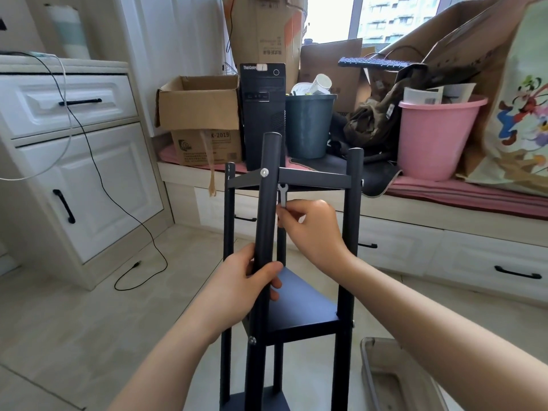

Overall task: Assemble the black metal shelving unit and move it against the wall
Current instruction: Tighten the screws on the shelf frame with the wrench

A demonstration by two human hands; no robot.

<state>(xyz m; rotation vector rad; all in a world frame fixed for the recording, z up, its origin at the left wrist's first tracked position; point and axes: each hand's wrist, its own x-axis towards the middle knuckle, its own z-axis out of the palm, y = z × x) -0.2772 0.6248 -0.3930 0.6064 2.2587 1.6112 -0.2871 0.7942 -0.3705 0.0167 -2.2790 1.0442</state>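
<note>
The black shelving unit (296, 292) stands upright on the floor right in front of me. My left hand (249, 280) wraps its near post (267, 218); my right hand (314, 229) pinches a small wrench (282, 195) just right of that post, under the top shelf (311, 176).

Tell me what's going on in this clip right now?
A person is assembling a black metal shelving unit standing on the floor. The left hand grips the nearest upright post, steadying it. The right hand pinches a small flat wrench, raised just beside that post, below the top shelf. A screw already sits at the top joint.
</note>
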